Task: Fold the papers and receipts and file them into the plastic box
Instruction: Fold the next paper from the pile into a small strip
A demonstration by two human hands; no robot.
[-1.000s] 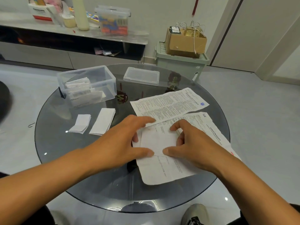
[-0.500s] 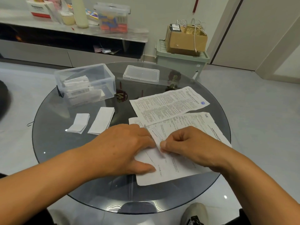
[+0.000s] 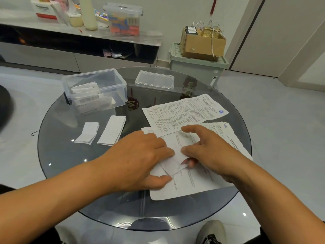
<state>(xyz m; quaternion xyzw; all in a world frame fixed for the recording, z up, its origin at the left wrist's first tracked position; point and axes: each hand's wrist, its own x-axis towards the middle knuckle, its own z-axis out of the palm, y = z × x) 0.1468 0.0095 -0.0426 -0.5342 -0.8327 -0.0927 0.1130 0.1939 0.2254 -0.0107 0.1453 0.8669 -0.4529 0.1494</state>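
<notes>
Figure: at lower centre of the frame we see a printed sheet (image 3: 181,187) lying on the round glass table (image 3: 58,147), its upper part being folded over. The left hand (image 3: 140,159) lies flat on the sheet's left side, fingers straight and pressing down. The right hand (image 3: 209,152) rests just beside it, forefinger stretched along the fold; its lower fingers seem to curl under a raised flap, though blur hides whether they pinch it. We judge the paper light, thin and limp — it will slide on glass unless pinned, and creases sharply once pressed. The best hold is at an edge or corner, with the other palm anchoring. The open plastic box (image 3: 112,81), upper left, already holds folded slips; two folded receipts (image 3: 102,132) lie below it.
</notes>
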